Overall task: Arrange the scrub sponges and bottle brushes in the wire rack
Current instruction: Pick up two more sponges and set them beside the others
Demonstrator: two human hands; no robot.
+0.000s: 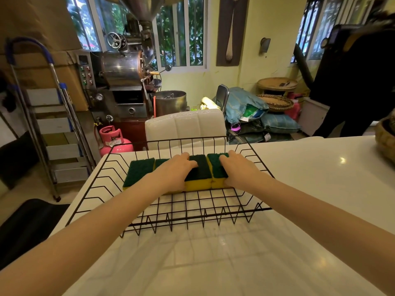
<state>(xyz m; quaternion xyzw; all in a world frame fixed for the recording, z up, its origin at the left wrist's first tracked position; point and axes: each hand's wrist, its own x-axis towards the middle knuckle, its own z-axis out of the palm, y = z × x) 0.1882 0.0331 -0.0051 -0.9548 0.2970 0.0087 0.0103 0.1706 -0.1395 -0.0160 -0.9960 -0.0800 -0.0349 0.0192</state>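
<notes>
Both hands are down inside the black wire rack (100,186), which sits on the white countertop (310,189). Four scrub sponges lie in a row across the far half of the rack floor, dark green scouring side up, yellow foam showing along their near edges, packed side by side and touching.

The left hand (174,170) lies palm down, fingers stretched flat across the second sponge (160,162) from the left, covering most of it, with its fingertips reaching onto the green top of the third sponge (199,173). It presses rather than grips; nothing is enclosed in it.

The right hand (239,168) rests at the right end of the row, fingers laid loosely open over the fourth sponge (217,169), palm against its outer side. Whether the thumb wraps under the sponge, I cannot tell.

The leftmost sponge (139,173) lies free, no hand on it, close to the rack's left wall.

The near half of the rack floor is bare wire. No bottle brushes show anywhere in view.

Beyond the counter stands a white padded chair back (186,127), a pink gas cylinder (113,139) to its left, and a metal stepladder (51,116) further left.
</notes>
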